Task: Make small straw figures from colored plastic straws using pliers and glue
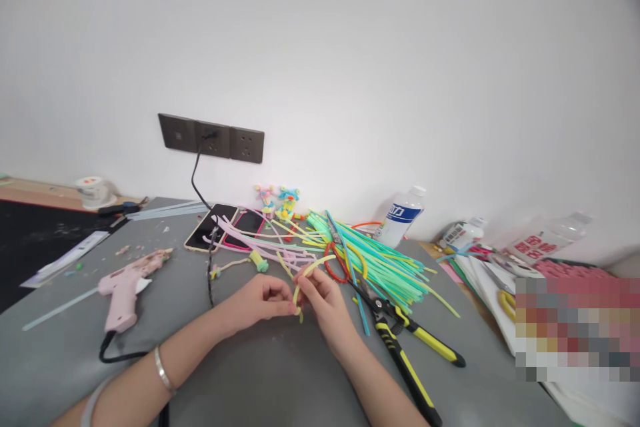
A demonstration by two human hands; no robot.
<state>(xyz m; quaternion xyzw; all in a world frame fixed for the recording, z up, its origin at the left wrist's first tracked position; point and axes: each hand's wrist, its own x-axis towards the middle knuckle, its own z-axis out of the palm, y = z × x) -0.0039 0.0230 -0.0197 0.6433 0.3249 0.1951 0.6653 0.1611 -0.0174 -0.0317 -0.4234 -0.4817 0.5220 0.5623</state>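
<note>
A yellow pipe cleaner (320,262) runs bent between my two hands above the grey table. My left hand (267,300) pinches its lower end, thumb against curled fingers. My right hand (320,293) grips it higher up, and the free end sticks out to the upper right. Just behind my left hand lies a small green and yellow coiled piece (259,261) with a stem. Lilac pipe cleaners (270,250) spread behind my hands. To the right is a big bundle of green and teal pipe cleaners (385,263), with red-handled scissors (336,261) on it.
Yellow-black pliers (400,333) lie right of my right hand. A pink glue gun (125,287) with a cord is on the left. Two phones (213,227), small figures (289,202) and a white bottle (403,217) stand or lie near the wall. Papers (490,293) are at right.
</note>
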